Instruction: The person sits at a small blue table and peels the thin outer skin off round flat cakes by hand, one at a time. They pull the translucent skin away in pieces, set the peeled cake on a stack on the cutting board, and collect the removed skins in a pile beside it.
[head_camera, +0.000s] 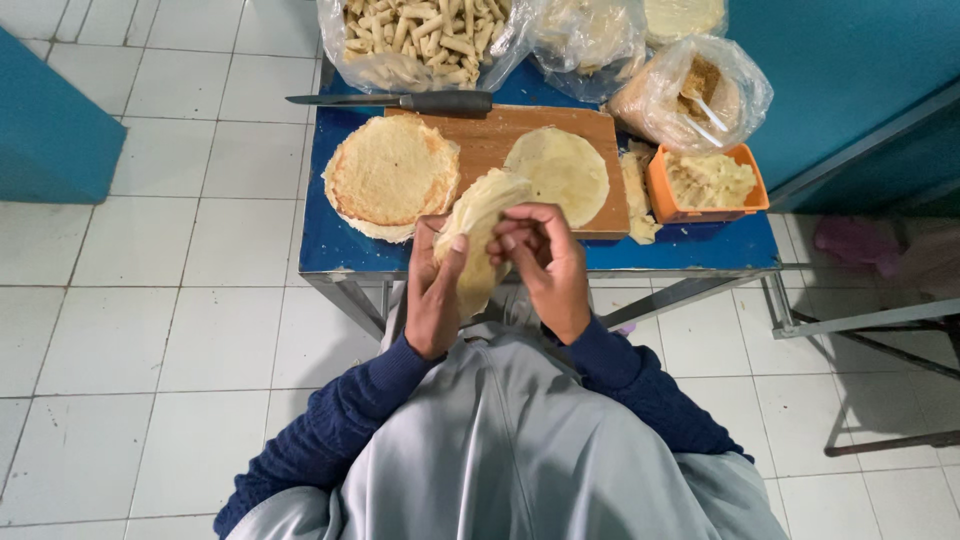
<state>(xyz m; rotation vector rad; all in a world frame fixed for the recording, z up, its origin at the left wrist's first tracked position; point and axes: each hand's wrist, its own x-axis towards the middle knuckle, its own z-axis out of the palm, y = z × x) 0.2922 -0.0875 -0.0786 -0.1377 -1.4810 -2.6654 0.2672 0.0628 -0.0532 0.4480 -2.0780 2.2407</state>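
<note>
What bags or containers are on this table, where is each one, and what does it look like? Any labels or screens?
Clear plastic bag of rolled sticks: table's far left, bulging, pale tan contents.
Clear bag of pale sheets: far middle, crumpled.
Clear bag of brown crumbs: far right, rounded, white spoon inside.
Orange tub: right edge, rectangular, pale filling.
No labels, signs or screens visible.

A stack of wrappers (390, 175) lies left of the cutting board (500, 135), knife (400, 101) behind.
</note>
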